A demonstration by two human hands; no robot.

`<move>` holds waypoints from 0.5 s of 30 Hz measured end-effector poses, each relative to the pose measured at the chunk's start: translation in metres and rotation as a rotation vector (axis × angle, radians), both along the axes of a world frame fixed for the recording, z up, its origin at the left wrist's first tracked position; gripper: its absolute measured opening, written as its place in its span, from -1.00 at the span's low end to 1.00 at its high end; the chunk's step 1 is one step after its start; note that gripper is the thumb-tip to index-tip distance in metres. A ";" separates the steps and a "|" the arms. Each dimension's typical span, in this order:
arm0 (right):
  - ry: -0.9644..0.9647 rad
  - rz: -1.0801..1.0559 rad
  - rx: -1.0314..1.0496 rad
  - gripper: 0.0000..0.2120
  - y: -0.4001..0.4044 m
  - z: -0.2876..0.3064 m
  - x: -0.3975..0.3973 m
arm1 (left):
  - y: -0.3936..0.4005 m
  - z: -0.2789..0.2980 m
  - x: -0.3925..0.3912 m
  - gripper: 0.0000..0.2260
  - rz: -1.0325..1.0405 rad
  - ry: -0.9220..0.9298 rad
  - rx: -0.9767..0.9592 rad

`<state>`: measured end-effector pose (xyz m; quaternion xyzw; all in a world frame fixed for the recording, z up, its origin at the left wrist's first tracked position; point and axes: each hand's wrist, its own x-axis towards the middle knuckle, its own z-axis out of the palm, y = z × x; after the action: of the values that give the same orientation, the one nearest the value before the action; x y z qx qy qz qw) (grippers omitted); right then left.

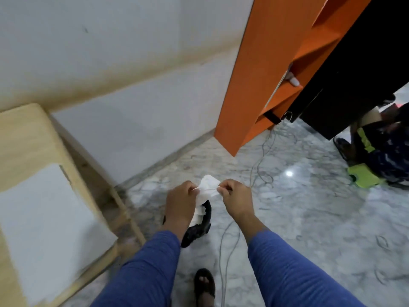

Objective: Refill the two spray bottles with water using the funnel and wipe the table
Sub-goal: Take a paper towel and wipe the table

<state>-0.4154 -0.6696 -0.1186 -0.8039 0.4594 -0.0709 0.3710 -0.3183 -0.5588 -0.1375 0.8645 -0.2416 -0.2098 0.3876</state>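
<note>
Both my hands hold a white tissue [207, 188] above the marble floor. My left hand [180, 203] pinches its left edge, and more of the tissue hangs down beside that palm. My right hand [235, 199] pinches the right edge, so the sheet is stretched between them. Under my left hand hangs a black object [197, 230], partly hidden; I cannot tell what it is. The wooden table [26, 138] with a white top panel stands at the left. No spray bottle or funnel is in view.
An orange shelf unit [265, 74] stands ahead on the right, with thin cables [261, 160] trailing over the floor. A seated person [380, 151] is at the far right. My sandalled foot [204, 286] shows at the bottom.
</note>
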 end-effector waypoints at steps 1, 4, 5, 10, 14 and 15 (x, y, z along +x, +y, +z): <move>0.021 0.007 0.025 -0.91 -0.004 -0.019 0.000 | -0.005 -0.018 -0.001 -0.89 0.011 0.005 0.022; 0.070 0.025 0.082 -0.90 -0.017 -0.073 0.001 | -0.019 -0.071 -0.001 -0.89 0.062 0.023 0.058; 0.076 0.030 0.097 -0.90 -0.021 -0.091 0.004 | -0.023 -0.089 0.001 -0.88 0.072 0.025 0.076; 0.137 0.064 0.144 -0.88 -0.041 -0.174 0.022 | -0.038 -0.170 0.015 -0.87 0.087 0.056 0.115; 0.186 0.101 0.178 -0.81 -0.046 -0.229 0.035 | -0.040 -0.219 0.025 -0.82 0.121 0.104 0.131; 0.194 0.118 0.188 -0.76 -0.047 -0.241 0.038 | -0.041 -0.229 0.028 -0.79 0.119 0.105 0.144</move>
<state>-0.3772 -0.7162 -0.3594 -0.7943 0.4498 0.0720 0.4019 -0.2907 -0.5995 -0.3669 0.8908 -0.1533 -0.2482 0.3483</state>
